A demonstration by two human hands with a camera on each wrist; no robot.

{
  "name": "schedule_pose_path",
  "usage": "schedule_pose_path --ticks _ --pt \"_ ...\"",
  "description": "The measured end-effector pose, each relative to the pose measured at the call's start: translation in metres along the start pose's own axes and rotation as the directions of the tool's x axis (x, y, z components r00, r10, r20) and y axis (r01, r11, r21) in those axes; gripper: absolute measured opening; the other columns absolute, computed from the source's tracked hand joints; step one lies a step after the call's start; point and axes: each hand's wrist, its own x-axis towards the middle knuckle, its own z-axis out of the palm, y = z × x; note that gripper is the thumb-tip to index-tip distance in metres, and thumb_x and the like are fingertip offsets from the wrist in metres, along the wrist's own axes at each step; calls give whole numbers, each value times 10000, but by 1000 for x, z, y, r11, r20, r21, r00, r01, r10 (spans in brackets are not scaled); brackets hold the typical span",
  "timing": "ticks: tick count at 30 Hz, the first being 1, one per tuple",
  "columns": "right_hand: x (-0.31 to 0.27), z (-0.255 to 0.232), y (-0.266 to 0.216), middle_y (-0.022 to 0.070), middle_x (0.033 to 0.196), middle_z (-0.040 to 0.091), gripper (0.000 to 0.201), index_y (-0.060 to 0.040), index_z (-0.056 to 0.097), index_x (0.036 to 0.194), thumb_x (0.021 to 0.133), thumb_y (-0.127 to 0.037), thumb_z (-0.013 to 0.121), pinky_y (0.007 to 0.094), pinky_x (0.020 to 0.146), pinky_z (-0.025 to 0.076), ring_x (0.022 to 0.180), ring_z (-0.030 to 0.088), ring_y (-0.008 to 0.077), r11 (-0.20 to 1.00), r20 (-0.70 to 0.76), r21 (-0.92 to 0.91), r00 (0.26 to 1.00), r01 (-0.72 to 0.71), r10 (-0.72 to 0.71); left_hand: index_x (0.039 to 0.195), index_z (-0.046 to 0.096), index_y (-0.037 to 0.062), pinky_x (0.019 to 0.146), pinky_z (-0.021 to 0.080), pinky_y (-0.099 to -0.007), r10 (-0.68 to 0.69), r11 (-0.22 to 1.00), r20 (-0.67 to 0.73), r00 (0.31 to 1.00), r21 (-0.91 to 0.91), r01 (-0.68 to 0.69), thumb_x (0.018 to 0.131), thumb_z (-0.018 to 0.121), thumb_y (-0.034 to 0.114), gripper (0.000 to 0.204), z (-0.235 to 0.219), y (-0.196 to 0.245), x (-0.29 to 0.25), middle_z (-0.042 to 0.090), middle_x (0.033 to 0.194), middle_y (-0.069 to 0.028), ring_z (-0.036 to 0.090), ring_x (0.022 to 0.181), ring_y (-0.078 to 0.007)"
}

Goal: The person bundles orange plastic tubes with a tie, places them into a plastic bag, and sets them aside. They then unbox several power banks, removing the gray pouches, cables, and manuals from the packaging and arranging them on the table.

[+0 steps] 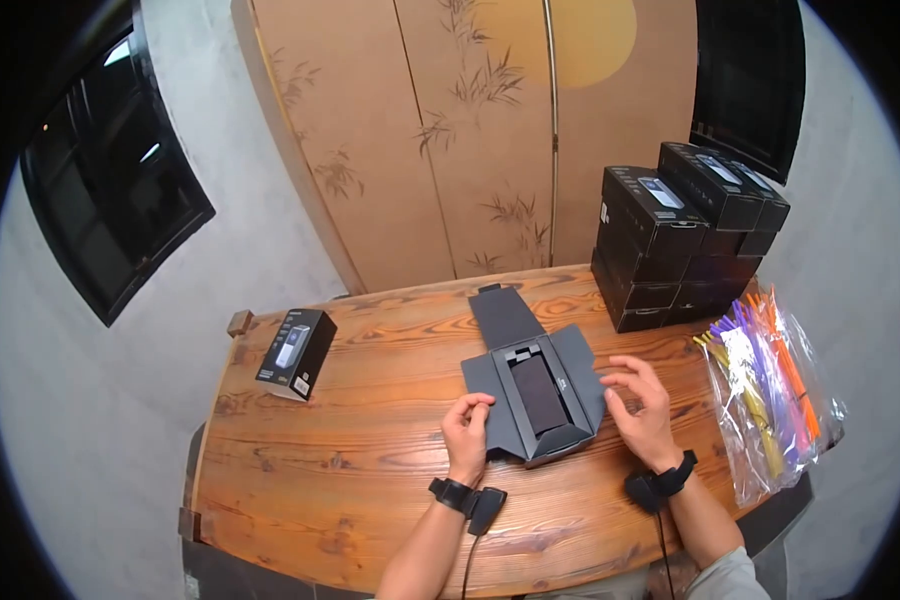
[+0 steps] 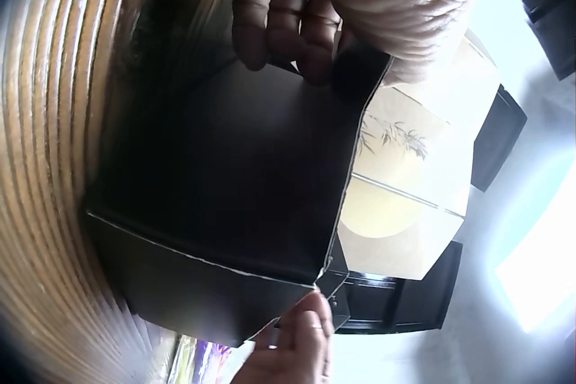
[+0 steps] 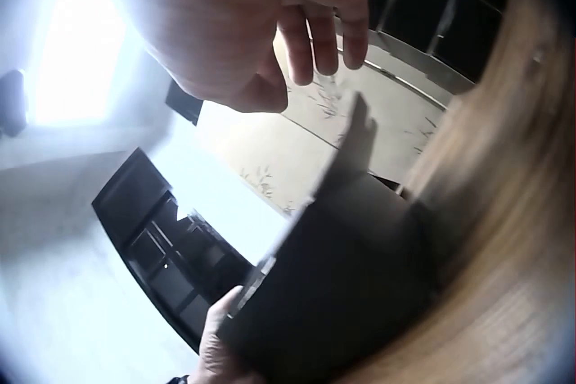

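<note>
An opened black box (image 1: 503,393) lies on the table with its lid and side flaps folded outward. Inside sits a dark rectangular item (image 1: 540,395) in a fitted recess. My left hand (image 1: 466,428) pinches the box's left flap at its edge; in the left wrist view, curled fingers (image 2: 290,28) show against the dark cardboard. Just off the right flap (image 1: 582,365), my right hand (image 1: 642,408) hovers with loosely bent fingers and holds nothing. The right wrist view shows those fingers (image 3: 322,42) apart from the box wall (image 3: 333,267).
A closed black box (image 1: 315,350) with a printed device stands at the left of the wooden table (image 1: 300,490). Several similar boxes (image 1: 660,250) are stacked at the back right. In front of them lies a clear plastic bag (image 1: 740,450) of coloured sticks (image 1: 795,365).
</note>
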Motion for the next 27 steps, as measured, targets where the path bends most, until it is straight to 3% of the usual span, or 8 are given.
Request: schedule_pose_path --ticks 3,6,7,11,14,19,22,27 --pt "23 -6 -40 143 1106 652 130 -3 695 960 840 -19 645 342 868 508 998 643 272 993 -32 -33 993 113 -114 922 677 20 617 385 -174 -7 1000 19 1000 -18 8 924 569 25 107 -2 -5 1 616 802 31 512 695 -28" --pt "38 -2 -60 141 995 683 132 3 687 966 846 -19 639 340 823 523 917 667 262 990 241 109 964 86 -111 921 674 15 616 385 -175 17 1000 10 1000 2 -17 924 566 20 108 0 -2 0 619 805 28 515 697 -28" --pt "41 4 -66 178 905 699 130 24 690 955 864 -37 621 354 769 537 852 685 306 991 324 123 942 55 -92 921 674 14 613 384 -174 13 1000 9 1000 -4 -13 924 565 19 109 0 -1 0 618 803 28 515 695 -27" --pt "40 29 -57 245 891 680 183 46 696 954 881 -90 598 399 754 538 834 670 388 995 556 -97 830 24 34 922 672 11 605 379 -175 -12 1000 13 1000 -17 13 925 561 13 111 -2 -3 0 618 797 28 512 686 -24" --pt "40 40 -42 251 894 675 187 44 704 929 875 -94 590 421 756 535 842 669 390 956 580 -294 799 25 157 935 670 10 584 366 -172 -19 1000 25 999 -5 19 931 560 18 110 -3 -2 -1 610 775 36 500 665 -15" --pt "43 50 -32 280 831 661 242 70 682 817 777 -164 731 446 785 546 840 658 428 873 519 -475 836 109 178 966 665 4 536 327 -163 -62 998 68 996 -23 64 945 561 21 107 -2 4 -3 572 728 63 462 620 4" --pt "46 62 -40 230 924 677 196 20 671 812 758 -149 753 444 772 551 892 669 398 797 488 -601 817 61 305 974 664 1 525 314 -161 -18 999 74 997 -38 20 948 563 13 106 0 -2 -2 554 716 74 443 608 10" --pt "49 82 -37 163 846 714 138 -48 717 852 726 -102 701 407 716 558 820 709 341 663 463 -734 823 148 329 974 666 1 531 315 -164 -13 1000 75 997 -26 15 945 567 7 103 -1 -3 -1 550 720 76 436 612 12"
